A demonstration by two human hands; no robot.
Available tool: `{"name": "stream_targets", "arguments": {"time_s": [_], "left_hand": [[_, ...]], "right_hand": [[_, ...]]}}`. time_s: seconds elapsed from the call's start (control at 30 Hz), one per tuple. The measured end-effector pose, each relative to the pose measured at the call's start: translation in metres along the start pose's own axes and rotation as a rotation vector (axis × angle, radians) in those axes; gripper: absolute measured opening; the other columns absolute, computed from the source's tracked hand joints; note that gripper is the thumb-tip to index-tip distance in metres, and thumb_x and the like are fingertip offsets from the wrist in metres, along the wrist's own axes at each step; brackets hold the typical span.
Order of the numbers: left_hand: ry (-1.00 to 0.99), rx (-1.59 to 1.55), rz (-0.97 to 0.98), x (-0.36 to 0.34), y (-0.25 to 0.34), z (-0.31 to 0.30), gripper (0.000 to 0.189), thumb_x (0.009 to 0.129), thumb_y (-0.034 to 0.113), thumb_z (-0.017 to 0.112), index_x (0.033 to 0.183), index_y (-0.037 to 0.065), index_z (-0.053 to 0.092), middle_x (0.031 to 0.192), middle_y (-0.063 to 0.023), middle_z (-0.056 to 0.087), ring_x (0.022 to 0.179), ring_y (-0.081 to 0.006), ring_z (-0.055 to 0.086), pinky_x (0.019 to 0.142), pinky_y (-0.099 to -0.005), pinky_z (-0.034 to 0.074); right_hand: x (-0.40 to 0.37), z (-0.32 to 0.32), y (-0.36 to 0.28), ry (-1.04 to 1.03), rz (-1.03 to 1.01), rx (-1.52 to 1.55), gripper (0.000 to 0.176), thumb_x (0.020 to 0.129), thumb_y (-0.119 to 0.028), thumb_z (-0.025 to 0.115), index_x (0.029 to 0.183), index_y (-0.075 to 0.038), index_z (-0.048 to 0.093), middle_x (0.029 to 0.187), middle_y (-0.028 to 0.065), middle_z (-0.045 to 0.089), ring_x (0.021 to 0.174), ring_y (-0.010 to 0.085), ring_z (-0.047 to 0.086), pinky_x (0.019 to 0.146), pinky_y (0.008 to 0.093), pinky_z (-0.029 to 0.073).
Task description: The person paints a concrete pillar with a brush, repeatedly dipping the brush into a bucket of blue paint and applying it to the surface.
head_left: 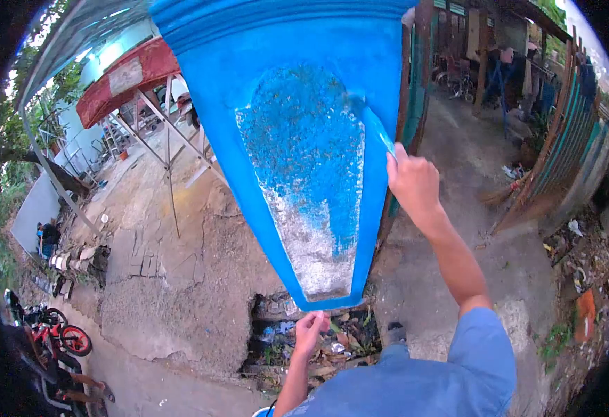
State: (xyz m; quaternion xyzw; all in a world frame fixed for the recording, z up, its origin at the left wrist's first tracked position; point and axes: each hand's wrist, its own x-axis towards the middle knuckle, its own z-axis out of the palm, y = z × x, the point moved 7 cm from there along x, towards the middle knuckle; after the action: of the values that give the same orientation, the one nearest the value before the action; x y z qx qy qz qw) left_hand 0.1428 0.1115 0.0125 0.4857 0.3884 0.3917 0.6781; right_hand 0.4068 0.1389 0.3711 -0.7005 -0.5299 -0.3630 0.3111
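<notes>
A blue-painted pillar [210, 97] stands in front of me, with a rough panel [304, 153] on its face. The panel is blotchy blue over its upper part and whitish lower down. My right hand [414, 182] is wrapped round the handle of a paintbrush [379, 128]. The brush's bristles touch the panel's upper right edge. My left hand [310, 329] is held low, near the pillar's foot, with its fingers pinched together. What the fingers hold, if anything, is too small to make out.
Below the pillar lies a broken pit [346, 340] with litter and leaves. A container's rim [264, 411] shows at the bottom edge. Parked motorcycles [61, 337] and a person's leg [85, 389] are at lower left. A metal fence [562, 132] stands at right, a red-covered frame [127, 80] at left.
</notes>
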Motion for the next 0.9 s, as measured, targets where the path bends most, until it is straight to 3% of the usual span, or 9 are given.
{"name": "stream_targets", "arguments": {"time_s": [0.2,0.4,0.53,0.6,0.9], "left_hand": [[0.032,-0.014,-0.027,-0.002,0.001,0.0,0.028,0.09,0.023,0.049,0.089,-0.003,0.059,0.073,-0.0067,0.06,0.064,-0.0119,0.056,0.059,-0.0241,0.045],[-0.023,0.029,0.039,-0.001,0.01,0.009,0.028,0.089,0.024,0.05,0.09,-0.001,0.061,0.074,-0.0056,0.062,0.064,-0.0102,0.056,0.06,-0.0231,0.045],[0.024,-0.011,0.011,-0.006,0.003,0.005,0.027,0.089,0.024,0.051,0.089,0.0,0.061,0.073,-0.005,0.062,0.064,-0.01,0.056,0.06,-0.0232,0.044],[0.033,-0.015,-0.011,-0.008,0.0,0.004,0.027,0.089,0.025,0.051,0.089,0.0,0.061,0.072,-0.0049,0.062,0.064,-0.01,0.056,0.06,-0.0232,0.044],[0.008,0.025,0.032,-0.007,0.018,0.015,0.025,0.088,0.023,0.052,0.088,-0.001,0.061,0.072,-0.0051,0.061,0.063,-0.0094,0.055,0.059,-0.023,0.044]], "right_hand": [[0.0,-0.019,-0.003,0.114,-0.016,0.162,0.022,0.082,-0.021,0.055,0.094,-0.003,0.058,0.055,0.0153,0.057,0.05,0.032,0.058,0.046,0.0415,0.046],[-0.008,0.004,0.014,-0.031,0.044,0.023,0.022,0.083,-0.024,0.054,0.092,-0.005,0.057,0.055,0.0148,0.058,0.051,0.0313,0.059,0.045,0.0411,0.047],[-0.009,-0.006,0.016,-0.023,0.029,0.088,0.021,0.083,-0.024,0.053,0.092,-0.005,0.057,0.055,0.0149,0.057,0.051,0.0317,0.059,0.046,0.0414,0.048],[-0.003,-0.018,0.014,0.114,0.019,0.144,0.023,0.083,-0.023,0.053,0.095,-0.005,0.057,0.055,0.0156,0.057,0.051,0.0333,0.058,0.047,0.0428,0.046],[-0.05,0.02,0.009,-0.16,0.019,0.018,0.018,0.084,-0.024,0.052,0.085,-0.006,0.053,0.054,0.0142,0.057,0.05,0.0322,0.059,0.046,0.0428,0.048]]}}
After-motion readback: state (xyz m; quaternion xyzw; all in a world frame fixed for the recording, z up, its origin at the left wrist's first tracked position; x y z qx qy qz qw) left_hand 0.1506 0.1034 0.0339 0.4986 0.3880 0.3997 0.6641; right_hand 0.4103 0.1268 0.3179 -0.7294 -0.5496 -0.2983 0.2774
